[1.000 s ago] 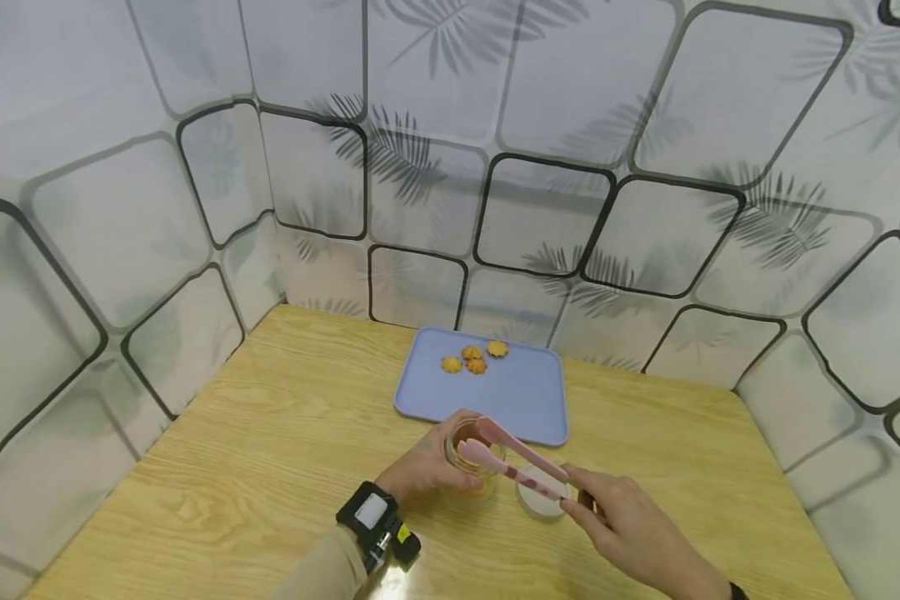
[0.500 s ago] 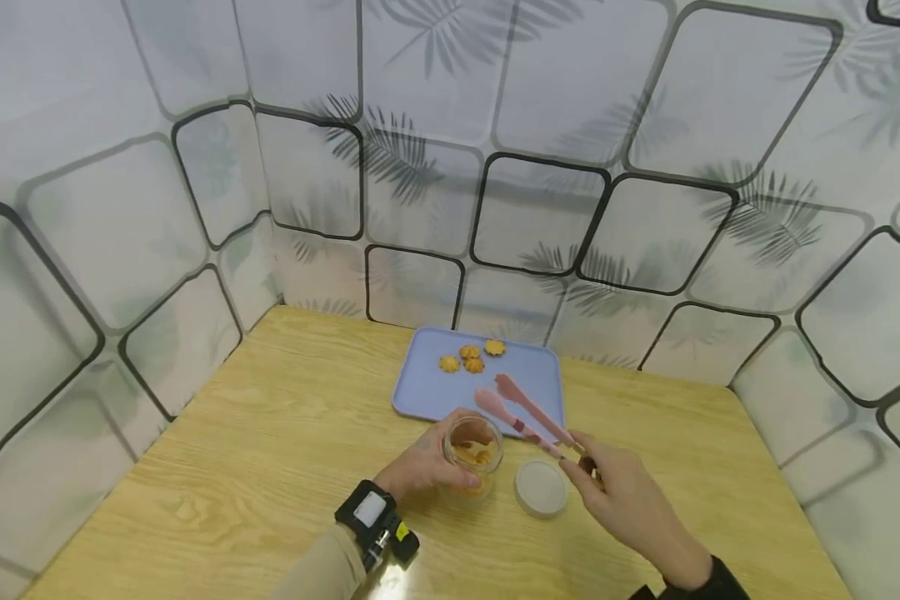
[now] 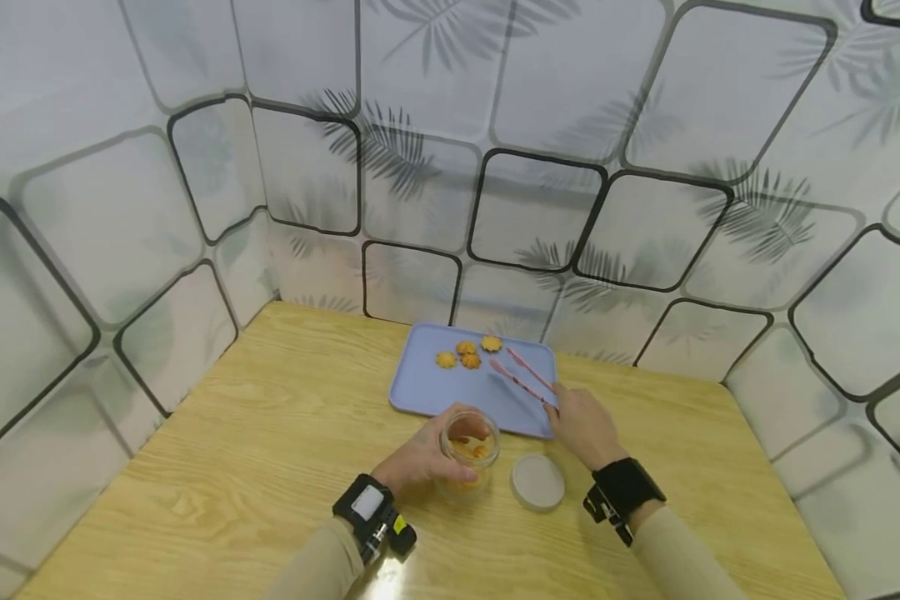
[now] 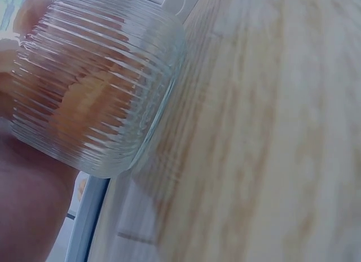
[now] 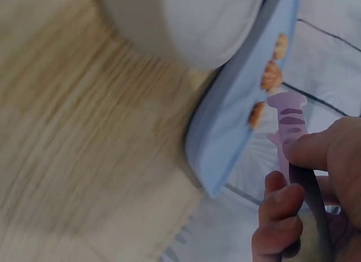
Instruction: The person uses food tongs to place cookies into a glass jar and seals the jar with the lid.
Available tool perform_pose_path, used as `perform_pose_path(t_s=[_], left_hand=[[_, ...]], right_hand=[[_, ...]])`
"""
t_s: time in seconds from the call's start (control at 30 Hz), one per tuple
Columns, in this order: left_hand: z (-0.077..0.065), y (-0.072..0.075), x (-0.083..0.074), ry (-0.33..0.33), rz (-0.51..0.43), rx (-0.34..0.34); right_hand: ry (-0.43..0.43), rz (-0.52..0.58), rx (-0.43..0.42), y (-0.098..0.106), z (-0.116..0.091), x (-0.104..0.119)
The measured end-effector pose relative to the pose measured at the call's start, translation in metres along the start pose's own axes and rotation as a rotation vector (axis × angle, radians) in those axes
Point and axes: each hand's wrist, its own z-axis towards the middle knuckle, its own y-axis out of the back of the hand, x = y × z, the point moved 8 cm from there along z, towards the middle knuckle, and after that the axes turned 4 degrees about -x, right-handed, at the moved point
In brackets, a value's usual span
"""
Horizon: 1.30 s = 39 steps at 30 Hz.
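My left hand (image 3: 422, 457) grips a glass jar (image 3: 457, 487) with cookies (image 3: 476, 450) inside; its open mouth faces up toward the head camera. In the left wrist view the ribbed wall of the jar (image 4: 107, 87) shows cookies through the glass. Over the right part of a blue tray (image 3: 435, 396), my right hand (image 3: 585, 425) holds pink tongs (image 3: 523, 385). The arms of the tongs are spread, with nothing visible between their tips. Several flower-shaped cookies (image 3: 470, 360) lie toward the back of the tray, just left of the tongs.
A round white lid (image 3: 537, 482) lies on the wooden table (image 3: 292, 400), right of the jar. Patterned cloth walls (image 3: 420, 200) rise behind the tray and along both sides.
My right hand has moved the tongs from over the jar's mouth, forward and slightly right, to above the tray. The left hand keeps its hold on the jar in about the same place.
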Motion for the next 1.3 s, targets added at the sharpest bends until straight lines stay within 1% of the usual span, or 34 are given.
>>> perform_pose_path(t_s=[0.07, 0.17, 0.23, 0.3, 0.4, 0.6, 0.7, 0.93, 1.07, 1.2, 1.3], left_hand=[[-0.001, 0.000, 0.002, 0.012, -0.004, -0.002], [-0.002, 0.001, 0.003, 0.027, -0.002, -0.004], [-0.002, 0.000, 0.003, 0.031, -0.002, -0.001], [-0.001, 0.000, 0.002, 0.023, 0.003, -0.001], [0.000, 0.000, 0.001, 0.004, 0.010, -0.005], [-0.001, 0.000, 0.002, -0.013, 0.001, -0.010], [0.000, 0.000, 0.003, -0.012, 0.001, -0.005], [0.001, 0.001, 0.000, -0.005, -0.004, -0.003], [0.001, 0.000, 0.000, -0.009, 0.004, -0.002], [0.000, -0.001, 0.001, -0.009, 0.010, 0.000], [0.001, 0.000, -0.001, -0.007, 0.007, -0.004]], right_hand=[[-0.014, 0.006, 0.021, -0.010, 0.007, -0.002], [-0.079, 0.092, 0.084, -0.024, 0.015, -0.007], [-0.132, 0.153, 0.109, -0.030, 0.019, -0.011], [-0.182, 0.190, 0.119, -0.033, 0.024, -0.016], [-0.220, 0.195, 0.119, -0.035, 0.032, -0.019], [-0.280, 0.187, 0.163, -0.044, 0.038, -0.021], [-0.286, 0.175, 0.160, -0.046, 0.042, -0.021], [-0.248, 0.171, 0.123, -0.043, 0.053, -0.012], [-0.256, 0.170, 0.131, -0.044, 0.055, -0.010], [-0.277, 0.169, 0.148, -0.048, 0.054, -0.013], [-0.263, 0.171, 0.144, -0.050, 0.054, -0.014]])
